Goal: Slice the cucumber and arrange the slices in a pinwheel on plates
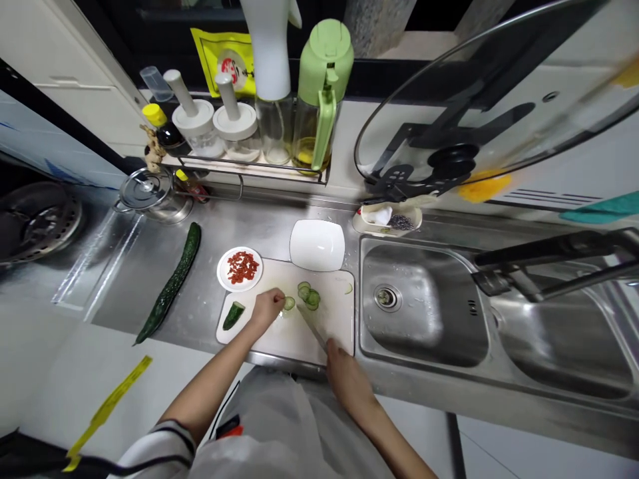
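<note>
My right hand [345,370] is wrapped round the handle of a kitchen knife [313,327], its blade slanting away over the white cutting board [279,344]. My left hand [268,310] is over the board with its fingers pinched together. Right beside those fingertips lies a pale cucumber slice [289,303]; whether they hold anything is too small to see. Past the knife tip, several cucumber slices [309,296] overlap in a small pile. A cut cucumber end piece [233,315] rests on the board's left side, and a thin sliver [348,289] lies near its right edge.
A small plate of chopped red pieces [242,267] and a white dish [317,245] sit at the board's far edge. To the left lies a whole cucumber [172,283] near a lidded pot [150,193]. The steel sink [424,332] adjoins on the right, below a large glass lid [479,113].
</note>
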Tool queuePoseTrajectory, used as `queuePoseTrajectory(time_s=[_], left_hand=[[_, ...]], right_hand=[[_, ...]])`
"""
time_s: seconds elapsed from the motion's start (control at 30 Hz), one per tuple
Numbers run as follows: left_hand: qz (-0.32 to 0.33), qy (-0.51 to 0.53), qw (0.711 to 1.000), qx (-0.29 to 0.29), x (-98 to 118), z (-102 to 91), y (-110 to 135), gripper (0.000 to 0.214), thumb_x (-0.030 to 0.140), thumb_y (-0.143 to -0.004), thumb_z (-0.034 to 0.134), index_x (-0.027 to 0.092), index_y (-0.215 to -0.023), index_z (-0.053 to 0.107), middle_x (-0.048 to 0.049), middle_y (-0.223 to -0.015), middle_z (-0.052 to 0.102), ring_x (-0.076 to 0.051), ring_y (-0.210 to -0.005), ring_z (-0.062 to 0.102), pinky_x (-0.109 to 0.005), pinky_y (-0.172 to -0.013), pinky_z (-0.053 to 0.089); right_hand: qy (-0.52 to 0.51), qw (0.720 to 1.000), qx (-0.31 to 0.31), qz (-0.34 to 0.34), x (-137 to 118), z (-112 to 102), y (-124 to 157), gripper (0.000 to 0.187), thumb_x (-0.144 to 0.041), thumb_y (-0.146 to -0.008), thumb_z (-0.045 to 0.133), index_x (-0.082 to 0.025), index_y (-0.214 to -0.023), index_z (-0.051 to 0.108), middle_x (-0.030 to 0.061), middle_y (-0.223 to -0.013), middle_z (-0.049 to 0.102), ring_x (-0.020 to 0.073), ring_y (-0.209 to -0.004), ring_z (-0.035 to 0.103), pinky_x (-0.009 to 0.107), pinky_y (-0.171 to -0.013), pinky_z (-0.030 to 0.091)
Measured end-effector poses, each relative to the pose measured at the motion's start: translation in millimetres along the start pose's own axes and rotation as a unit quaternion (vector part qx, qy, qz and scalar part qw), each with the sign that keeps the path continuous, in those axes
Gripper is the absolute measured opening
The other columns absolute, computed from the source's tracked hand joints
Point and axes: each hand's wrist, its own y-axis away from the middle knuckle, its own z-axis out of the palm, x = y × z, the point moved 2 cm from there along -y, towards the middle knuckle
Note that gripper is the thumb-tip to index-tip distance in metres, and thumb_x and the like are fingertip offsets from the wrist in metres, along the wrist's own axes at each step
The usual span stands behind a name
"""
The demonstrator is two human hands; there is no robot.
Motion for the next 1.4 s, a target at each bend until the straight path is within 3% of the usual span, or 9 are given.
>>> queuePoseTrajectory(time_s=[0.27,0.97,1.4], left_hand=[[-0.02,-0.01,1.0,0.017,3,-0.8,2,0.018,0.011,-0.073,0.053,0.017,-0.074,0.07,0.0009,-0.067,0.067,-0.01,-0.064,0.058,-0.019,-0.062,0.04],[-0.046,-0.01,0.999,0.015,-4,1.6,-5,0.017,0.013,-0.072,0.057,0.019,-0.074,0.073,-0.0006,-0.071,0.07,-0.012,-0.068,0.061,-0.021,-0.067,0.044],[-0.035,-0.011,0.999,0.014,-3,0.9,-5,0.018,0.013,-0.072,0.056,0.018,-0.074,0.073,-0.0017,-0.072,0.07,-0.013,-0.068,0.062,-0.022,-0.066,0.044]], right_hand=[[0.063,0.997,0.027,-0.047,-32,-12,-16,0.046,-0.001,-0.087,0.031,-0.014,-0.128,0.043,0.0129,-0.094,0.066,0.0198,-0.084,0.067,0.024,-0.064,0.046],[0.083,0.995,0.009,-0.054,-34,-28,-20,0.041,-0.003,-0.09,0.029,-0.017,-0.125,0.046,0.0117,-0.092,0.065,0.0177,-0.082,0.067,0.022,-0.063,0.047],[0.091,0.994,0.003,-0.068,-31,-26,-26,0.044,-0.003,-0.09,0.028,-0.015,-0.127,0.047,0.0126,-0.096,0.067,0.0186,-0.089,0.066,0.023,-0.068,0.048]])
